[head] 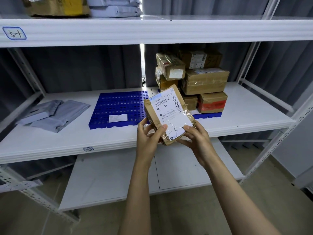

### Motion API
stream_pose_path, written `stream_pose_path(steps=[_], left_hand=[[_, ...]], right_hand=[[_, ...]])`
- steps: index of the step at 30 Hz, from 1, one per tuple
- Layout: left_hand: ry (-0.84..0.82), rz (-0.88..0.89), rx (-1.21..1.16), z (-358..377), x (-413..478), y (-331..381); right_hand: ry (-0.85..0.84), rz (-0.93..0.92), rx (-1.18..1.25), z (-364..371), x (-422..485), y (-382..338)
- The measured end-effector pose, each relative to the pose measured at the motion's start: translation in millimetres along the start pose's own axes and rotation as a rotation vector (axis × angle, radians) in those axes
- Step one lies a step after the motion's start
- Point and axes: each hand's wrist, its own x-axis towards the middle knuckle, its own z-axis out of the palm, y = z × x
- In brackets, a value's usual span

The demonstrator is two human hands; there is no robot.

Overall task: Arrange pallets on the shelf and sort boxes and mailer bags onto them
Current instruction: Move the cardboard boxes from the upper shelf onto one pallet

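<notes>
Pallets: two blue pallets, one bare and one loaded.

Boxes: seven brown boxes visible in the stack on the loaded pallet; any behind are hidden. One further flat box is held in two hands.

Mailer bags: two grey bags on the middle shelf; at least two more on the top shelf.

Shelf tiers: three.

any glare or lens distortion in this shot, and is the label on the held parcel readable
Head view: wide-angle bending bows the shelf edges and uprights; clear tape on the held parcel gives glare near its lower right, by the right hand; barcodes and large print are sharp, small print is not legible; left hand in focus.
</notes>
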Motion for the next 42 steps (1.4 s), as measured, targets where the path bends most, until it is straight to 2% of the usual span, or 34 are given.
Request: stream_pose_path(steps=[14,21,27,34,39,42], left_hand=[[0.001,0.030,0.060,-5,-3,3],[0.115,0.053,0.000,4,-2,0],[-0.066,0.116,0.168,41,7,-3],[-0.161,0.061,0.249,111,40,29],[-0.206,0.012,0.287,153,78,53],[-0.195,0.030,0.318,177,97,61]], right_hand=[[0.019,-0.015,-0.068,-5,-1,4],[0.051,0.006,-0.028,-4,0,6],[0.188,-0.056,0.082,-14,3,-11],[0.391,-0.123,0.002,-57,33,-57],[0.441,-0.160,0.073,-101,62,-95],[0.378,-0.127,0.059,-121,77,-115]])
